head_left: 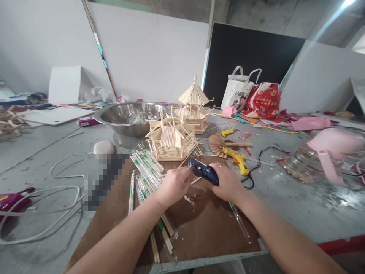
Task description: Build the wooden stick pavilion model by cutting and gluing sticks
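In my right hand [226, 182] is a dark blue hand cutter [203, 171], its head angled left towards my other hand. My left hand [176, 184] is closed with fingertips pinched beside the cutter's jaws, on what looks like a thin wooden chopstick; the fingers hide most of it. Plastic-wrapped chopsticks [145, 163] with green print lie left of and under my left forearm. Just beyond my hands stands a small house model made of sticks [171, 139], with a taller pagoda-like stick model [194, 99] behind it. Beneath my hands is a brown board [211, 228].
A steel basin [114, 121] holds clear wrappers. To the right are a yellow glue gun [238, 160] with a black cord, a yellow utility knife [228, 132] and a pink-lidded clear jug [310, 163]. A white cable [65, 186] loops at left. Bags [264, 101] stand behind.
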Demonstrator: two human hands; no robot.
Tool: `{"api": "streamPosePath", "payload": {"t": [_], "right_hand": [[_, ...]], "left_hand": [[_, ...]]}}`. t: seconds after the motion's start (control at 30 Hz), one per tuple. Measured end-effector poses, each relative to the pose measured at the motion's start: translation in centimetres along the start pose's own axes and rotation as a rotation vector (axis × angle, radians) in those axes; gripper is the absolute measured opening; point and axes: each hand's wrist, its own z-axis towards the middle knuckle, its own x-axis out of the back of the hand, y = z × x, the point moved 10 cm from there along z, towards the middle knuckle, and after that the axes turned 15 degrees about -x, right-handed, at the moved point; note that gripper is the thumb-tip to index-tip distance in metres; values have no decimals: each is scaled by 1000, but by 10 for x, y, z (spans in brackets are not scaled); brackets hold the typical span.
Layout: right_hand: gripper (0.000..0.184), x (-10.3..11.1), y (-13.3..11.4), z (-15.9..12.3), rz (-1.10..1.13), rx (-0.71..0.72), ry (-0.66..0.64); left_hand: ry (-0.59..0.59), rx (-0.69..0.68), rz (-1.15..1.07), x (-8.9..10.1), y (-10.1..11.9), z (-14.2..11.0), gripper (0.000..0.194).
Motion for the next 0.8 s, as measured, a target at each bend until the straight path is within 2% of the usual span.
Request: {"api": "streamPosePath", "payload": {"t": [0.27, 0.43, 0.8], "right_hand": [[25, -4, 5, 1, -62, -77, -41], [20, -4, 5, 1, -94, -84, -34], [15, -1, 7, 2, -163, -132, 3]], "left_hand": [[-19, 54, 28, -2, -5, -1, 21], [-7, 49, 41, -2, -3, 0, 20], [7, 127, 43, -3, -9, -3, 22]]}}
